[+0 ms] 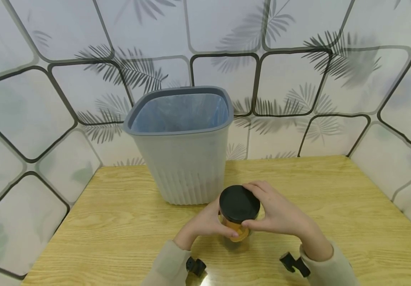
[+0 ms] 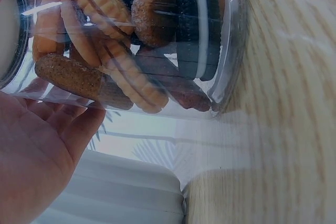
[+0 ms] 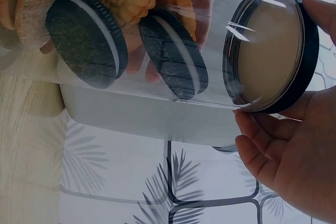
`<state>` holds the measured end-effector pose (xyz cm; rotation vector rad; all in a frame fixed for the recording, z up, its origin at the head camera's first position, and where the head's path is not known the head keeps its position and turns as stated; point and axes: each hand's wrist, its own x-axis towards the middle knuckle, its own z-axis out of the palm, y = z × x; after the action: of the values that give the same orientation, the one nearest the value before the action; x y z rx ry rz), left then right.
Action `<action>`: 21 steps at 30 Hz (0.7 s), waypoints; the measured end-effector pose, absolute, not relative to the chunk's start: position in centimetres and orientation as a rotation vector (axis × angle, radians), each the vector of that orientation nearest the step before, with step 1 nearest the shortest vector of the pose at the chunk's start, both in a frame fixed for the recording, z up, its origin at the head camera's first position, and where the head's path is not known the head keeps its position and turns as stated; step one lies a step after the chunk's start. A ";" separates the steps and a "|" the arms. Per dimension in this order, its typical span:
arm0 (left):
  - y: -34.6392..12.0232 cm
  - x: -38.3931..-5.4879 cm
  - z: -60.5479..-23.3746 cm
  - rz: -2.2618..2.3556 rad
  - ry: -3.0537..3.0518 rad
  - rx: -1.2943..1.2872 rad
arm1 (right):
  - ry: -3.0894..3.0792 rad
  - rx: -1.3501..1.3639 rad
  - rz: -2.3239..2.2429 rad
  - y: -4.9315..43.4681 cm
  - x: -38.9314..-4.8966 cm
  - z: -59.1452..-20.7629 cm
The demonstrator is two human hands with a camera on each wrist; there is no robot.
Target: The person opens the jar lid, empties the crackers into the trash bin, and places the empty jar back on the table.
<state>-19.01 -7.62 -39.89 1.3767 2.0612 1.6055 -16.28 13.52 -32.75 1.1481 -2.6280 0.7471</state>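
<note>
A clear plastic jar (image 2: 157,66) of assorted cookies stands upright on the wooden table, topped by a black lid (image 1: 239,203). Through its wall show dark sandwich cookies (image 3: 86,40) with white filling, ridged golden biscuits (image 2: 105,9) and sugar-coated pieces. My left hand (image 1: 210,220) grips the jar's side below the lid, thumb at the front. My right hand (image 1: 278,210) holds the lid by its edge, thumb in front and fingers behind. In the right wrist view the lid sits on the jar's mouth, with the fingertips at its rim.
A tall pale grey waste bin (image 1: 187,167) with a blue-grey rim and a bluish liner stands behind the jar, to the left. Patterned fabric walls (image 1: 223,83) with leaf prints enclose the table (image 1: 119,230) at the back and sides.
</note>
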 end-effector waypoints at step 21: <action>-7.6 -19.0 -39.8 1.594 2.079 1.376 | -2.604 1.271 0.837 14.1 -16.7 -32.8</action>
<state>-18.99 -7.62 -39.83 1.3763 2.0793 1.5943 -16.71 14.15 -32.84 1.2713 -2.6042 0.8375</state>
